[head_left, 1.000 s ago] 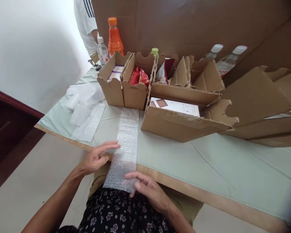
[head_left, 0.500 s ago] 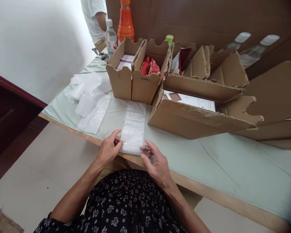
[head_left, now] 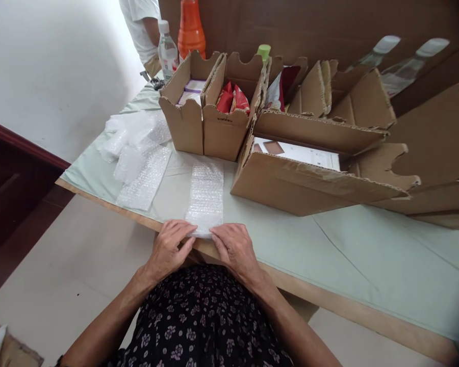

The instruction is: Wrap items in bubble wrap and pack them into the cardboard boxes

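Note:
A strip of bubble wrap (head_left: 206, 193) lies flat on the table, its near end at the front edge. My left hand (head_left: 172, 243) pinches the near left corner between thumb and fingers. At the near right corner, my right hand (head_left: 235, 247) grips the same strip in a like way. The near edge between the two hands looks slightly rolled or folded. Left of this strip rests a loose pile of more bubble wrap (head_left: 141, 163).
Cardboard bins (head_left: 183, 127) stand along the back, holding purple-and-white packs, red packets (head_left: 232, 98) and a white box (head_left: 298, 153). Behind them are an orange bottle (head_left: 192, 30) and clear bottles (head_left: 167, 51). A person in a white shirt (head_left: 139, 25) stands beyond the far left corner.
My right hand has moved left and closed on the strip's near right corner. My left hand has shifted slightly along the near left corner. The camera view has tilted slightly.

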`<state>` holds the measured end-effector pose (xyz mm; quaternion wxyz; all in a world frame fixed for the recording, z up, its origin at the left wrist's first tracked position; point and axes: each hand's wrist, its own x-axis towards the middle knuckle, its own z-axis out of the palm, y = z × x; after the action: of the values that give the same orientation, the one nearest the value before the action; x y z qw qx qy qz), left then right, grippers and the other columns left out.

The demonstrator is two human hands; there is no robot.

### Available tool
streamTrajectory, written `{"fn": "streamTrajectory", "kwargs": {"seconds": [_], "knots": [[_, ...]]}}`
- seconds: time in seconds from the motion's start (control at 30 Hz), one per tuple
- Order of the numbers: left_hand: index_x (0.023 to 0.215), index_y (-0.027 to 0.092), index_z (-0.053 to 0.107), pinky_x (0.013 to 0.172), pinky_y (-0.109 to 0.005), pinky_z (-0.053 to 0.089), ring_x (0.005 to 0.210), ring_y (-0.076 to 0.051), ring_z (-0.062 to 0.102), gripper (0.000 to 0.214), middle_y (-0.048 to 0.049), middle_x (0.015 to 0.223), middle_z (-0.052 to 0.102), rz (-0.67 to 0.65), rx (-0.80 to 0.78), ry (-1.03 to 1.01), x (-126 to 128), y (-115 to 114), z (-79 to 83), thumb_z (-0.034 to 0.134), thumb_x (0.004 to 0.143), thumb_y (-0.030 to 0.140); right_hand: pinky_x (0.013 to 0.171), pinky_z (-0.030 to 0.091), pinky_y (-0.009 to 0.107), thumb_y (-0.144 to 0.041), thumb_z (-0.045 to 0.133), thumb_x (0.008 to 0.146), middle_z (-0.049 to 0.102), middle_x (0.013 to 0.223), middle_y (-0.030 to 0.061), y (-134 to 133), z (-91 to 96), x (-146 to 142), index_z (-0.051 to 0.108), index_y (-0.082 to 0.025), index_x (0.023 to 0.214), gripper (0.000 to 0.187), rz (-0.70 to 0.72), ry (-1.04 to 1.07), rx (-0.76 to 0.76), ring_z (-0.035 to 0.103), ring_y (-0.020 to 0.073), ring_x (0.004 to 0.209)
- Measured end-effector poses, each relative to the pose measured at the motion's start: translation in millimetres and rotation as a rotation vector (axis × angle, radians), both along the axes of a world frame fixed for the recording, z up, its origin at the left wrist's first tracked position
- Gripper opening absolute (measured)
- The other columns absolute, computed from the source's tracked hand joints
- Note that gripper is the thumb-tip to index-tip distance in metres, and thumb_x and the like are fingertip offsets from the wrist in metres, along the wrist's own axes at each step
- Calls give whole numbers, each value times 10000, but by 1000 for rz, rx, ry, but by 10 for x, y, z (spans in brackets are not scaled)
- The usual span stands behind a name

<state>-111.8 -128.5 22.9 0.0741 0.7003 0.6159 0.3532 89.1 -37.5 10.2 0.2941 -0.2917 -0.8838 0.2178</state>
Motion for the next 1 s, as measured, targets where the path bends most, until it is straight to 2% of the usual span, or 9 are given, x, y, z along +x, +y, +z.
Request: {"fn": "streamTrajectory", "kwargs": {"seconds": [0.17,0.33,0.4,0.5,0.6,0.7,0.77,0.87,1.0], "knots": [[1196,161,712,788,-353,566,830,-202,694,260,-75,978,780,130,-103,-86,-26,216,-109,601,962,177,882,493,398,-279,576,1042,769,1144,114,31,41,44,692,-188,1219,230,-139,53,94,680,241,1031],[1223,160,694,857,-398,577,916,-237,691,270,-100,1031,759,163,-61,0,-15,295,-142,584,978,183,1003,440,448,-209,608,1004,758,1240,92,115,-8,29,714,-221,1173,199,38,-114,201,625,277,1236],[1275,157,667,937,-440,564,1056,-273,676,298,-138,1149,729,173,-9,43,9,236,-114,602,990,217,1010,433,443,-189,593,1014,774,1206,79,172,-30,5,726,-224,1151,194,45,-120,183,629,266,1237],[1287,175,658,1058,-480,505,1229,-304,624,319,-155,1296,687,85,49,73,31,97,-54,659,976,245,980,442,427,-181,557,1034,794,1111,72,221,4,1,739,-221,1117,204,54,-93,112,665,243,1123],[1211,199,686,993,-428,515,1103,-256,671,233,-87,1115,754,28,41,29,17,42,-33,628,986,177,932,464,400,-192,552,1040,798,1019,60,223,83,32,738,-216,1125,206,104,-72,17,683,217,967],[1156,184,705,854,-380,533,910,-220,677,188,-56,956,762,57,-21,-17,-40,166,-81,611,994,177,929,473,408,-230,557,1043,784,1114,91,220,131,51,708,-203,1226,239,4,-76,50,672,245,1041],[1157,172,711,842,-390,535,901,-231,670,194,-72,976,763,94,-53,12,-86,303,-128,613,993,210,956,462,436,-242,589,1023,745,1239,129,234,129,40,686,-188,1271,272,-52,-110,137,638,281,1146],[1191,179,707,912,-429,532,996,-262,667,237,-104,1078,749,173,-41,59,-121,433,-158,596,997,254,1008,436,470,-231,659,978,723,1290,135,284,91,0,691,-188,1233,261,29,-196,197,616,300,1205],[1275,199,669,1001,-445,503,1121,-274,652,309,-118,1200,720,102,-7,36,-68,297,-72,621,987,300,1018,437,461,-178,623,988,764,1194,97,334,83,0,708,-206,1175,207,71,-209,125,644,271,1154]]}}
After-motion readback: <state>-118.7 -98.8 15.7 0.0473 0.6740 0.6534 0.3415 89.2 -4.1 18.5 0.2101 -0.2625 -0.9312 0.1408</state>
